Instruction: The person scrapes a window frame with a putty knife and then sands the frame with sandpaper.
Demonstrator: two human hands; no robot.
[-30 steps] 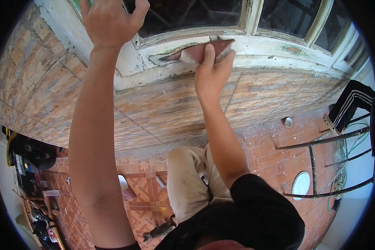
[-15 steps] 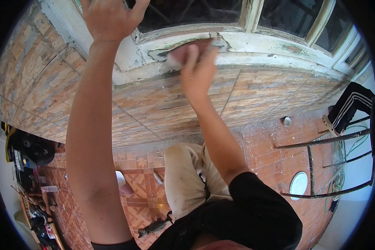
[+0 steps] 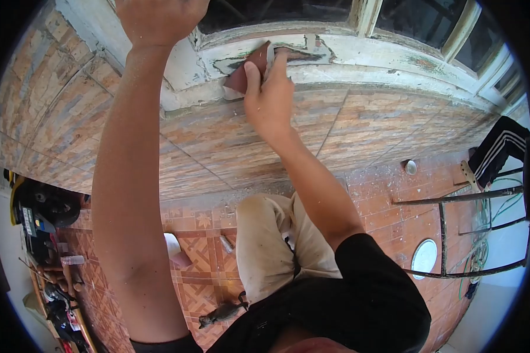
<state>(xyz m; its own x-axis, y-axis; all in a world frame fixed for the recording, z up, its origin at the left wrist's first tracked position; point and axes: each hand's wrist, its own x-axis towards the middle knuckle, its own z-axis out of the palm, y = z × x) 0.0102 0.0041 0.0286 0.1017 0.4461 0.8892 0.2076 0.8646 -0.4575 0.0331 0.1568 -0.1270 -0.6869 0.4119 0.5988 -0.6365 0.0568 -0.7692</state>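
Note:
My right hand (image 3: 269, 100) grips a folded piece of reddish-brown sandpaper (image 3: 247, 73) against the white window frame (image 3: 359, 57), whose paint is chipped and patchy. The thumb lies on the paper's brown face, and a pale side shows at its edge. At the top left, my left hand (image 3: 160, 20) is raised by the frame's upright part; its fingers are cut off by the view's top edge. Dark window panes (image 3: 277, 10) lie just beyond the frame, and stone-patterned wall tiles (image 3: 218, 138) run below it.
A small cat (image 3: 221, 315) is on the tiled floor near my legs. At the right are a black metal rack (image 3: 441, 235), a white round lid (image 3: 424, 259), a cup (image 3: 410, 167), a hose and a person's leg (image 3: 500, 150). Tools and bottles (image 3: 72, 259) line the left.
My right hand has moved slightly left and down with the sandpaper, which now shows more sharply. My left hand's fingers have gone out of the top of the view.

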